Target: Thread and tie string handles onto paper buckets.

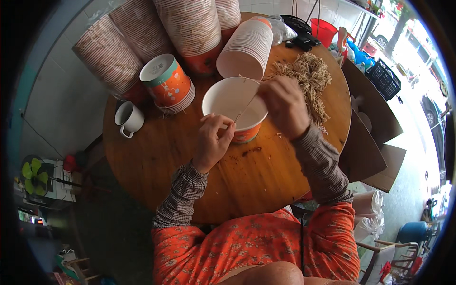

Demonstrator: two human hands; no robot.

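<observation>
An orange paper tub (pixel 223 95) with a white inside stands upright on the table before me. At its near rim my left hand (pixel 214 140) is closed, pinching one end of a thin tan string (pixel 247 105). The string runs taut up to the right across the tub's mouth. My right hand (pixel 285 103), somewhat blurred, is closed on the other end above the tub's right rim. A tangled heap of tan strings (pixel 308 78) lies on the table just right of that hand.
Round wooden table (pixel 180 190). Behind the tub lies a nested stack of white tubs (pixel 242 52); tall wrapped stacks (pixel 190 28) stand at the back left. An upside-down orange tub stack (pixel 167 85) and a white enamel mug (pixel 129 118) are left. Cardboard boxes (pixel 363 142) adjoin the right edge.
</observation>
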